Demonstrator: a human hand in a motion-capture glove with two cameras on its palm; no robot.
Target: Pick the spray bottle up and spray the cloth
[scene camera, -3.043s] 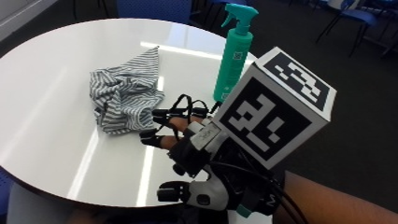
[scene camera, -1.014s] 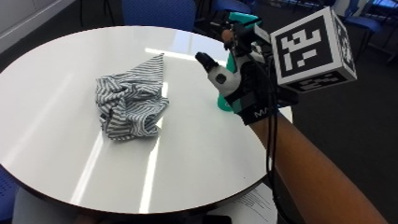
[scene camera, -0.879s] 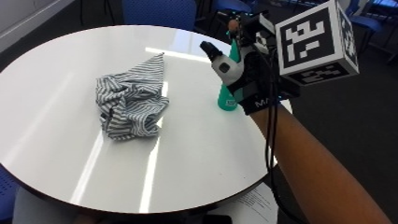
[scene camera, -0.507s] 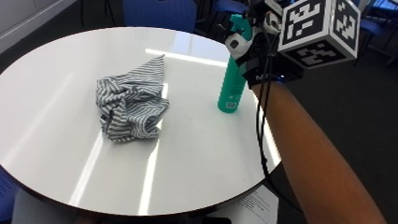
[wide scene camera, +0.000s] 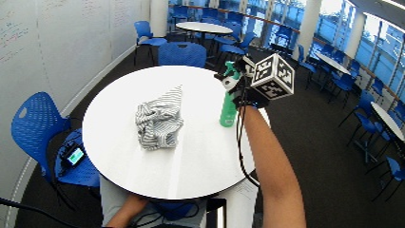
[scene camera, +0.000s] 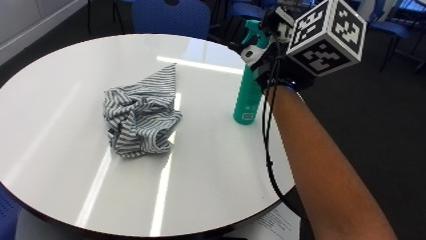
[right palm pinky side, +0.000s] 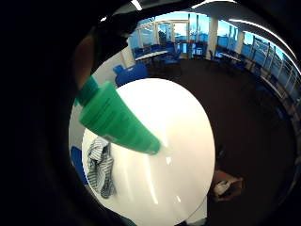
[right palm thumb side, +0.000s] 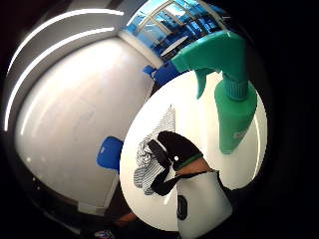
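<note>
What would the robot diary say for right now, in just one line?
stage: reach | hand at bottle top, grip unclear | bottle upright on table | cloth crumpled beside it, apart

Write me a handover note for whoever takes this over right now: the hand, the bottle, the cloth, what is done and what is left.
Right hand: at the neck of the spray bottle, up by the trigger head; whether its grip has closed cannot be told.
Spray bottle: upright on the white table, base apparently on the surface, nozzle pointing toward the cloth side.
Striped cloth: crumpled on the table, apart from the bottle.
Done: reach to the bottle.
Left: lift it, aim at the cloth, spray.
</note>
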